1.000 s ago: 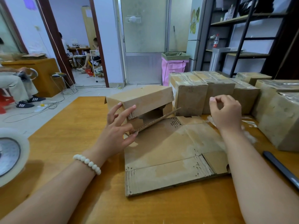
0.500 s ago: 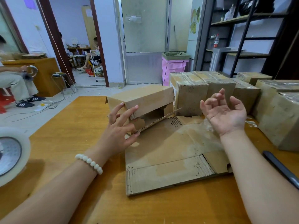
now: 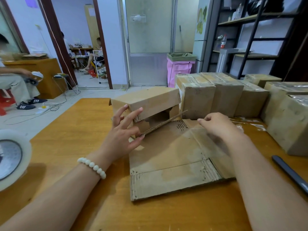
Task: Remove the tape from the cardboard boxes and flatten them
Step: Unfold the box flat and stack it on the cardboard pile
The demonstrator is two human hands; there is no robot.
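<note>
So, mid-flatten: the cardboard box (image 3: pixel 166 157) lies half collapsed on the surface (image 3: pixel 70 130), far end upright. Next it probably needs pushing down flat. Left hand (image 3: pixel 124 132) is open, spread fingertips touching that upright end. Right hand (image 3: pixel 216 125) is curled into a pinch; can't tell if there's tape in it.

The flat box (image 3: pixel 168 152) is matt brown cardboard, scuffed (corrugation showing at torn edges). The table (image 3: pixel 66 130) is smooth varnished wood. Glossy clear tape (image 3: pixel 290 87) shines on the far boxes (image 3: pixel 198 99).
</note>
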